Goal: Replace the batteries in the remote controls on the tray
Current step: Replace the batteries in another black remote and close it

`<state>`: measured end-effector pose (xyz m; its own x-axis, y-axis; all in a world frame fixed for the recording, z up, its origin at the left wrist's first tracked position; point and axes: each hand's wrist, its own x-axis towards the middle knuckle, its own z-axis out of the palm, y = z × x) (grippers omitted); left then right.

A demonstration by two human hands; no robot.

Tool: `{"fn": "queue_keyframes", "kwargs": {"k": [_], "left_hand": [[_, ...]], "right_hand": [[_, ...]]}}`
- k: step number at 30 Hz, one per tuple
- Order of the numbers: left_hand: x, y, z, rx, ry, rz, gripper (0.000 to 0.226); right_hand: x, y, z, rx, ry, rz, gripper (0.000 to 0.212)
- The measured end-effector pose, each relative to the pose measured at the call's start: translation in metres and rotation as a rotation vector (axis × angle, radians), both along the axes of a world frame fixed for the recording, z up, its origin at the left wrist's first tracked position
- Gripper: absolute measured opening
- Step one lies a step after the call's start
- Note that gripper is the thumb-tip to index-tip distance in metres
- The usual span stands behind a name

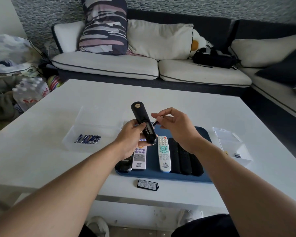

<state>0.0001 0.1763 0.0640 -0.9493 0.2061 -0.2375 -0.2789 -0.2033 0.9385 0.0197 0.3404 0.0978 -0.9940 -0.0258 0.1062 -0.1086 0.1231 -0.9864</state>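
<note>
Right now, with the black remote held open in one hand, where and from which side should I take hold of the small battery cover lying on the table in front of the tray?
Grip the battery cover across its two long edges, coming straight down from above. It lies flat on the white table, apart from the blue tray, so neither hand can get underneath it.

Both bare forearms reach forward — left hand point(132, 134) gripping, right hand point(176, 127) pinching.

Tray point(202, 132) mid-table, remotes point(164, 153) side by side on it. Battery bins left point(92, 132) and right point(236, 151); cover point(147, 185) before tray.
</note>
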Motion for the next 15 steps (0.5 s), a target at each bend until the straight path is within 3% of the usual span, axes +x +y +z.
{"fn": "queue_keyframes", "kwargs": {"k": [6,11,15], "left_hand": [[0.0016,0.0009,0.0033,0.065,-0.011,0.020,0.023],[0.0004,0.0005,0.0060,0.093,0.011,0.045,0.022],[-0.0008,-0.0005,0.0075,0.111,0.022,0.074,0.021]], "right_hand": [[0.0046,-0.0010,-0.0017,0.084,0.028,-0.022,0.014],[0.0061,-0.0024,-0.0054,0.389,0.147,-0.125,0.014],[0.0077,-0.0044,-0.0035,0.499,0.218,-0.134,0.019]]}}
